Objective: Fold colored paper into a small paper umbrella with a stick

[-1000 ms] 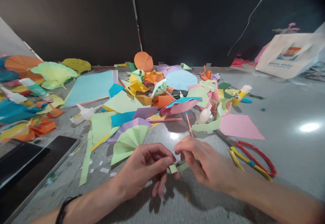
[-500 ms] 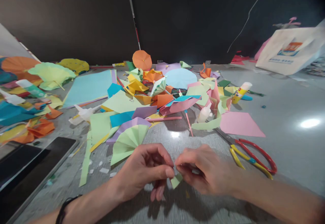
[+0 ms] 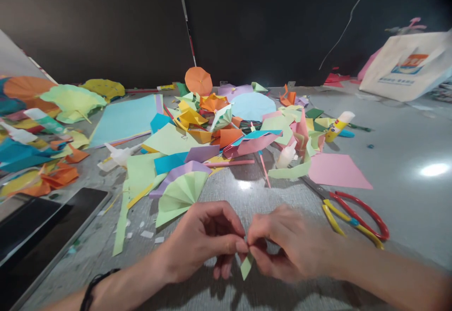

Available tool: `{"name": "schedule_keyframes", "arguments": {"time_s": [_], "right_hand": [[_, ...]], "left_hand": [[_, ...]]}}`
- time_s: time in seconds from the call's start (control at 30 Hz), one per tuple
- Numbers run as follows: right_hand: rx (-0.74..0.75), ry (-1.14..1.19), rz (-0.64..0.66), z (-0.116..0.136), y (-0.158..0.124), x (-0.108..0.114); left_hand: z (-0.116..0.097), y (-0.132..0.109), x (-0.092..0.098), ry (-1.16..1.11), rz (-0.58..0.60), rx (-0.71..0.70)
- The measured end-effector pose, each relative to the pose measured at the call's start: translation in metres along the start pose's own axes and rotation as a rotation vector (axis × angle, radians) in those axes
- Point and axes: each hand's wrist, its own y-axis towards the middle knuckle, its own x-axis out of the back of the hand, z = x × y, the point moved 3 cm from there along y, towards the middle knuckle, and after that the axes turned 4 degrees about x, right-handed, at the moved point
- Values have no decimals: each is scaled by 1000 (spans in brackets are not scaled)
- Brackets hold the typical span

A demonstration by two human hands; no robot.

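My left hand (image 3: 201,240) and my right hand (image 3: 287,245) meet at the fingertips in front of me, low in the view. Both pinch a small pale green paper strip (image 3: 246,266), whose end hangs down below the fingers. Most of the strip is hidden by my fingers. Just beyond my left hand lies a pleated pale green paper fan (image 3: 180,197). To the right of my right hand are red and yellow handled scissors (image 3: 353,219), lying apart from it.
A heap of coloured paper pieces (image 3: 212,137) covers the grey table (image 3: 395,160). A pink sheet (image 3: 337,171), a glue stick (image 3: 338,126) and a glue bottle (image 3: 286,155) lie right of centre. A dark tablet (image 3: 52,221) sits front left, and a white tote bag (image 3: 406,66) stands back right.
The green strip has swung from lying sideways between my hands to hanging downward. Less of it shows now, and my hands have closed in on it from both sides.
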Motion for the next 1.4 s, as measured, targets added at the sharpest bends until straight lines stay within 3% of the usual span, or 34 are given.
{"name": "schedule_keyframes", "arguments": {"time_s": [0.7,1.4], "right_hand": [[47,-70,-73,4,-2,-6],[-66,29,-71,0,-3,1]], "left_hand": [[1,-1,0,28,-10,32],[2,2,3,-22,-4,-27]]}}
